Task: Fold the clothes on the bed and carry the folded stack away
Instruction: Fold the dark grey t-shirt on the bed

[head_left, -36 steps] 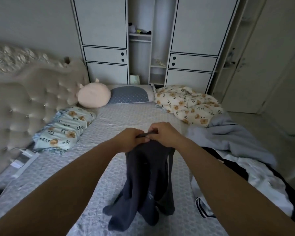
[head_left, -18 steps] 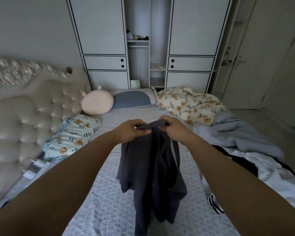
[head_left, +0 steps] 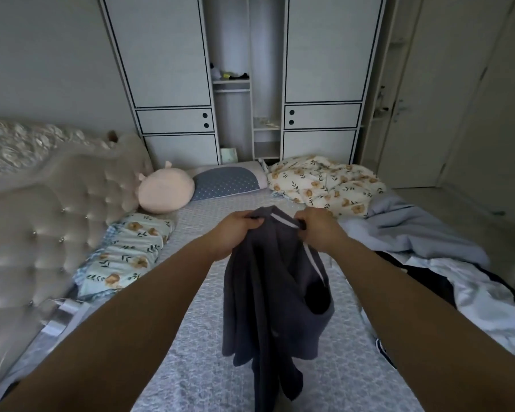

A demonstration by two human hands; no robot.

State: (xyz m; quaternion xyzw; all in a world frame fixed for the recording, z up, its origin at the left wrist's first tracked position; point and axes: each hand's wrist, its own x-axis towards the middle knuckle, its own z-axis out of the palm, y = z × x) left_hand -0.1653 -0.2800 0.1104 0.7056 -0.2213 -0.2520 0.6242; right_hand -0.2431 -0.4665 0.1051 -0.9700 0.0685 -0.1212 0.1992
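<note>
Left hand (head_left: 235,231) closed as a grip on the upper edge of a dark grey garment (head_left: 275,292), fingers curled over the cloth. Right hand (head_left: 318,230) also a closed grip on the same upper edge, pinching it next to a thin white stripe. Both grips near each other, at about the same height, with a short piece of the edge stretched between them. Garment hanging down from the two grips, loose and wrinkled, raised over the middle of the bed (head_left: 197,361). Lower end of the cloth going out of the bottom of the view, so not possible to tell if touching the sheet. Both forearms stretched forward from the lower corners.

On the right side of the bed, just beside the right forearm, a pile of unfolded clothes (head_left: 470,292) in white, black and light grey-blue. Behind this pile, at the far right of the bed, a crumpled cream blanket (head_left: 324,182) with an orange flower print. At the far edge in the middle, a blue dotted pillow (head_left: 228,182), and touching it on the left a round pink plush toy (head_left: 165,193). On the left, a pale blue floral pillow (head_left: 128,251) lying against the tufted beige headboard (head_left: 42,221). Behind the bed, a white wardrobe (head_left: 244,78) with black lines and open shelves in its middle.
</note>
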